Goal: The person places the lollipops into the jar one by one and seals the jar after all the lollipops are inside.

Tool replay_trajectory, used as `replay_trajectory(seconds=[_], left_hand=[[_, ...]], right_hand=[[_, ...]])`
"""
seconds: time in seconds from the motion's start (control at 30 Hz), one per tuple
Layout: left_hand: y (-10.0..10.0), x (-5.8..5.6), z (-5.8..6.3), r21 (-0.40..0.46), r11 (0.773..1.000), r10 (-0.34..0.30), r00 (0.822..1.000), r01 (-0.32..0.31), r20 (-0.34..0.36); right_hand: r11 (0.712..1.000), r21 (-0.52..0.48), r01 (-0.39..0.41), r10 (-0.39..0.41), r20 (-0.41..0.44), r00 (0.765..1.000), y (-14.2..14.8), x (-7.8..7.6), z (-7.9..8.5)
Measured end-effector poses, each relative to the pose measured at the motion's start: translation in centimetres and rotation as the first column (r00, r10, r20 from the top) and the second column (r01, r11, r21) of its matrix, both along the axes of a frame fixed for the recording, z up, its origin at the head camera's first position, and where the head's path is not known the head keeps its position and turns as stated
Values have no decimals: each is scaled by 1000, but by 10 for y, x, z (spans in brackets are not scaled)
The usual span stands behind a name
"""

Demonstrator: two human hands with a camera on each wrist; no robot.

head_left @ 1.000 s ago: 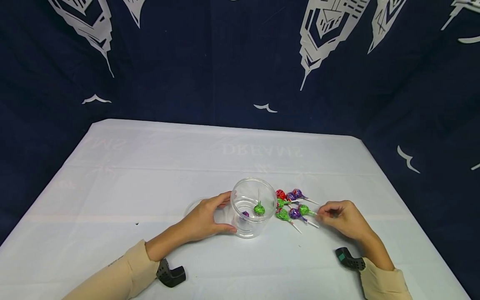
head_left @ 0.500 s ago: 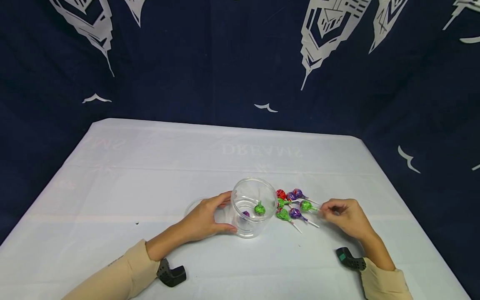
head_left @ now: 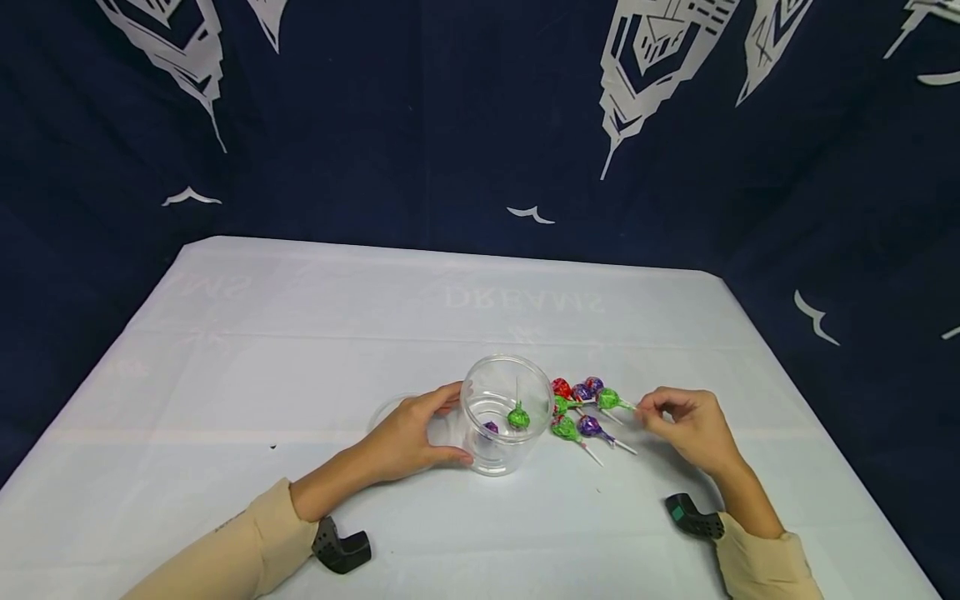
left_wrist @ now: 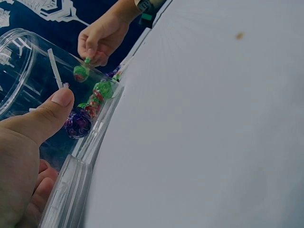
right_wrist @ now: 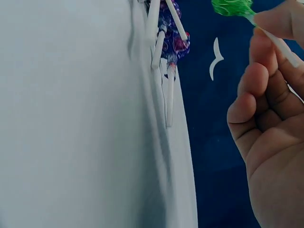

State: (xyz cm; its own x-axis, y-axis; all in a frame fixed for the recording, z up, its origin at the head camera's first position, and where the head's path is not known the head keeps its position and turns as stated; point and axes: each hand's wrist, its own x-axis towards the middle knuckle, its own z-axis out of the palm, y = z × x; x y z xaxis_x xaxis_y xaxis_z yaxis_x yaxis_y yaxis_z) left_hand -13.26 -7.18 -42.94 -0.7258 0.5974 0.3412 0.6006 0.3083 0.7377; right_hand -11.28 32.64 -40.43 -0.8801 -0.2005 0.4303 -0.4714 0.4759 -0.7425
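Observation:
My left hand (head_left: 408,437) grips the side of a clear plastic jar (head_left: 498,457) standing upright with its mouth uncovered. In the jar are a green lollipop (head_left: 518,418) and a purple lollipop (left_wrist: 78,124). To the jar's right, my right hand (head_left: 693,427) pinches the white stick of another green lollipop (right_wrist: 232,6) between thumb and forefinger. That lollipop's wrapped head points toward the jar, held above the table in the right wrist view. Below and beside it lies a pile of lollipops, including a purple lollipop (head_left: 590,426) and a red lollipop (head_left: 561,387).
A clear round lid (head_left: 384,410) lies left of the jar, partly hidden behind my left hand. The white tablecloth (head_left: 300,383) carries a small dark speck (head_left: 273,447) at left. A dark blue printed cloth (head_left: 420,125) hangs behind the table.
My right hand has lifted the green lollipop away from the pile, drawing it slightly right and then upward. My left hand and the jar have stayed in place.

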Motion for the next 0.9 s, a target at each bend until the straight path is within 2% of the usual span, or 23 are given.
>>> replay_trajectory(seconds=[0.2, 0.5, 0.67, 0.9], left_hand=[[-1, 0, 0, 7, 1000, -5, 1000, 5, 13], [-1, 0, 1, 4, 1000, -3, 1000, 3, 10], [-1, 0, 1, 1, 1000, -1, 1000, 1, 17], [-1, -1, -1, 2, 1000, -7, 1000, 7, 30]], right_hand=[[999, -35, -12, 11, -13, 1000, -8, -2, 8], [981, -139, -134, 132, -20, 991, -14, -9, 19], [970, -174, -171, 167, -33, 985, -22, -13, 27], [926, -256, -279, 263, -93, 960, -35, -22, 36]])
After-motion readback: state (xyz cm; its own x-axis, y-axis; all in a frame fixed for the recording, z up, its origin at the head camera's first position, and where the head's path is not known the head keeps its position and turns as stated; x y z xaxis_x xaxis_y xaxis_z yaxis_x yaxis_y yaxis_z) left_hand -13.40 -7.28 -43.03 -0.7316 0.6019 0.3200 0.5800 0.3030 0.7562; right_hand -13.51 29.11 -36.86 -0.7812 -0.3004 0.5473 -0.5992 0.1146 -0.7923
